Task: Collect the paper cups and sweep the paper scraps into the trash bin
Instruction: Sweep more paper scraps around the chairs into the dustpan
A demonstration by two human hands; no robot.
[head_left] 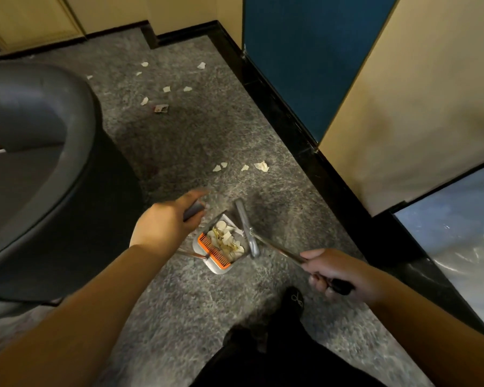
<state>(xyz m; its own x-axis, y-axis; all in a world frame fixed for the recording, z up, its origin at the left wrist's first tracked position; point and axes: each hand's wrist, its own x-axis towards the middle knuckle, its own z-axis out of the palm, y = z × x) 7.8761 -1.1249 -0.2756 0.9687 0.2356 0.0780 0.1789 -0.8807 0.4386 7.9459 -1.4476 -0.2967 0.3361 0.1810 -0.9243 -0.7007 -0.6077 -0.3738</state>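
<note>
We are gripping the dustpan handle (pixel 193 211) in the left hand (pixel 165 223), fingers curled; right hand (pixel 344 275) is clasping the broom handle (pixel 277 250). Paper scraps (pixel 229 241) are lying inside the dustpan (pixel 221 244); more scraps (pixel 261 166) beyond it.

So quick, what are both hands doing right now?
Left hand: holding the dustpan handle.
Right hand: holding the broom handle.

Dustpan (pixel 221 247) between the hands — scraps (pixel 227 240) in it, broom head (pixel 248 229) just right; more scraps (pixel 261 166) ahead.
</note>
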